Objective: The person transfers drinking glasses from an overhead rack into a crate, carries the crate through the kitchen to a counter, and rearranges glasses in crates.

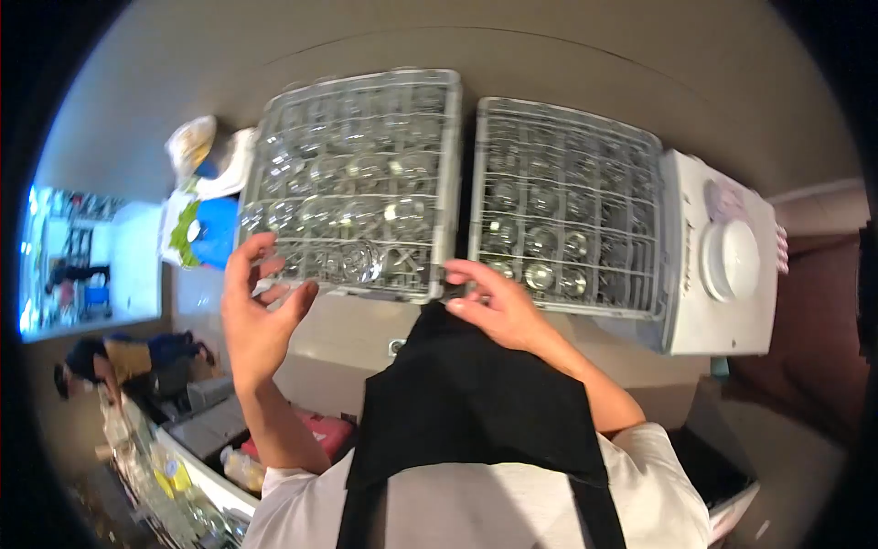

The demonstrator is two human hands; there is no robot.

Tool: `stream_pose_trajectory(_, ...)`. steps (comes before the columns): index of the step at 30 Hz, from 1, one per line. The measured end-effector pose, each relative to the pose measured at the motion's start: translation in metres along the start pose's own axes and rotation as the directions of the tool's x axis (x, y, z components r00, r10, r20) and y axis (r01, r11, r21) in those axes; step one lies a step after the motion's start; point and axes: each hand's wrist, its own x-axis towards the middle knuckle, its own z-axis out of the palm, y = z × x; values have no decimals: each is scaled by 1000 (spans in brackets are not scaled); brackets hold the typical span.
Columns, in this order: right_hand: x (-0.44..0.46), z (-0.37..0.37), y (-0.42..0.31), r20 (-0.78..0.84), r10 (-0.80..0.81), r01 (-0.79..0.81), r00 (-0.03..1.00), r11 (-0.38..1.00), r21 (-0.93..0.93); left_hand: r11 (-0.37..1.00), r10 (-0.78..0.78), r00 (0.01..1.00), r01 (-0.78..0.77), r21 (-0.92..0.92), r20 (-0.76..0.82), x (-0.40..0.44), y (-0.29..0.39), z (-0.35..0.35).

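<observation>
My left hand point(261, 316) hovers at the front left corner of a grey wire-grid glass rack point(455, 151), with its fingers curved and apart and nothing between them. Clear drinking glasses point(366, 171) fill several rows of that rack. In its front row, one glass point(359, 262) lies closest to my left hand. My right hand point(498, 311) is by the front right corner of the same rack, thumb and index finger apart, holding nothing that I can see. Whether its fingertips touch the rim cannot be made out.
A second rack point(658, 229) of glasses stands to the right. Beyond it, white bowls point(734, 259) sit on a white box point(700, 320). A blue container point(217, 231) and green leaves point(187, 233) are at left. Another person point(128, 359) is further off beside a counter with bottles point(174, 476).
</observation>
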Motion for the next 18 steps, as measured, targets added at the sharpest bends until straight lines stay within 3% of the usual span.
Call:
stream_pose_trajectory(2,-2,-4,6,22,-67,62,998,982,178,971,52,996,-34,-238,71,-2,8,27)
stream_pose_trajectory(4,-6,-15,11,84,15,-52,996,887,459,921,71,981,6,-389,182,-3,18,59)
stream_pose_trajectory(6,-14,-24,20,94,-54,-51,994,528,848,854,88,961,63,-517,263,-8,28,89)
stream_pose_trajectory(7,-20,-31,20,26,-70,8,997,443,896,835,98,947,90,-543,307,-10,36,103)
stream_pose_trajectory(10,-38,-55,40,-150,1,141,989,321,937,866,232,874,15,-500,426,-17,41,148)
stream_pose_trajectory(14,-67,-88,72,-308,108,273,945,254,928,892,342,791,-102,-441,508,-29,60,184)
stream_pose_trajectory(17,-87,-123,98,-498,151,431,854,330,840,905,342,801,-140,-402,492,-28,60,191)
stream_pose_trajectory(18,-91,-137,107,-593,174,474,786,445,760,916,333,812,-157,-369,480,-25,53,192)
